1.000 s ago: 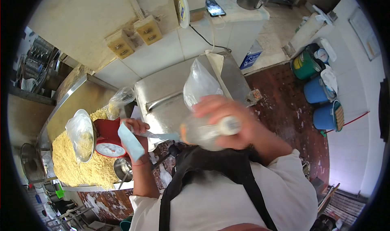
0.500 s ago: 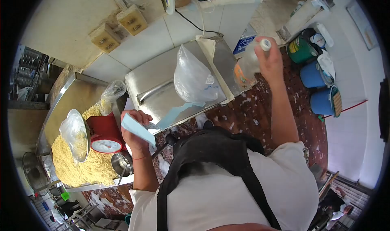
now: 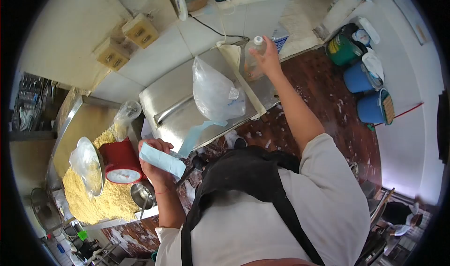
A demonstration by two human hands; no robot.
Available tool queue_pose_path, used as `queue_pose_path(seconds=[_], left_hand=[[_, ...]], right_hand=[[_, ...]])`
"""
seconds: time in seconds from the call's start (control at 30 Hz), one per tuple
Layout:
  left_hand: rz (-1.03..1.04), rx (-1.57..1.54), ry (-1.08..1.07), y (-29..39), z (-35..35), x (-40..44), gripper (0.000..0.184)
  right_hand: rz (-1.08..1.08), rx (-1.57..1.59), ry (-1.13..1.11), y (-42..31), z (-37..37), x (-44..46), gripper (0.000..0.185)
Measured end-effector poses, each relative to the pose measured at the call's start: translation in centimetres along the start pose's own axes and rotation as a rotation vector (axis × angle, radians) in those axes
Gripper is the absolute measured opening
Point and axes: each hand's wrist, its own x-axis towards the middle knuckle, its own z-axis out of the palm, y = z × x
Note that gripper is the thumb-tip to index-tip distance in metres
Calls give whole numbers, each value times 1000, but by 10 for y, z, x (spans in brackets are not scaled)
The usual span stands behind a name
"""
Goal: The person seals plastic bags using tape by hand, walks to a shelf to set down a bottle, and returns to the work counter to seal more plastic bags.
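Observation:
My left hand (image 3: 158, 167) is closed around a folded light blue strip (image 3: 161, 159), paper or cloth. A loose length of similar blue material lies on the steel lid by a clear plastic bag (image 3: 215, 93). At the lid's far right, my right hand (image 3: 268, 61) has its thumb and fingers about the upper part of a clear plastic bottle (image 3: 254, 48). The bottle has a white cap and stands roughly upright on the steel surface. Part of it is hidden by the fingers and a pale cloth-like strip (image 3: 238, 67).
Left of me, a red scale (image 3: 121, 160) with a bagged pan (image 3: 90, 165) stands amid a heap of yellow noodle-like strands (image 3: 93, 205). A metal pot (image 3: 142, 195) is beside it. Blue buckets (image 3: 372, 109) line the right wall. The red floor (image 3: 309, 81) looks wet and foamy.
My right hand has carried the bottle leftward from over the floor to the steel surface, and the bottle is now more upright. My left hand keeps the blue strip, turned slightly.

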Motion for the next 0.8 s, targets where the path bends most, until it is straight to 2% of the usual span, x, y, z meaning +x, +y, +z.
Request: queue_pose_path(seconds=[0.07, 0.17, 0.2, 0.23, 0.3, 0.4, 0.43, 0.5, 0.6, 0.7, 0.8], left_hand=[[-14, -39, -34, -4, -4, 0, 28], [-5, -3, -43, -12, -2, 4, 36], [-57, -2, -55, -14, -7, 8, 44], [-80, 61, -57, -16, -10, 11, 43], [-50, -30, -100, -21, -2, 17, 31], [-167, -83, -21, -18, 17, 25, 23], [-154, -78, -58, -21, 20, 29, 23], [-129, -70, -131, -26, 24, 36, 22], [-127, -1, -127, -30, 41, 38, 22], [-126, 16, -188, -31, 51, 38, 22], [-109, 44, -232, -35, 56, 38, 23]], right_hand=[[-47, -16, 113, -3, -16, -9, 43], [221, 240, 61, -7, -44, -48, 33], [210, 271, -24, -11, -55, -63, 27], [201, 303, -111, -13, -65, -77, 22], [272, 313, -484, 5, -71, -113, 20], [233, 114, -1071, 67, -73, -185, 31], [222, 43, -1271, 80, -80, -205, 33], [309, -59, -1500, 87, -100, -229, 35], [517, -102, -1214, 104, -128, -288, 37], [327, -253, -1241, 190, -122, -400, 39], [584, -301, -1512, 194, -144, -425, 38]])
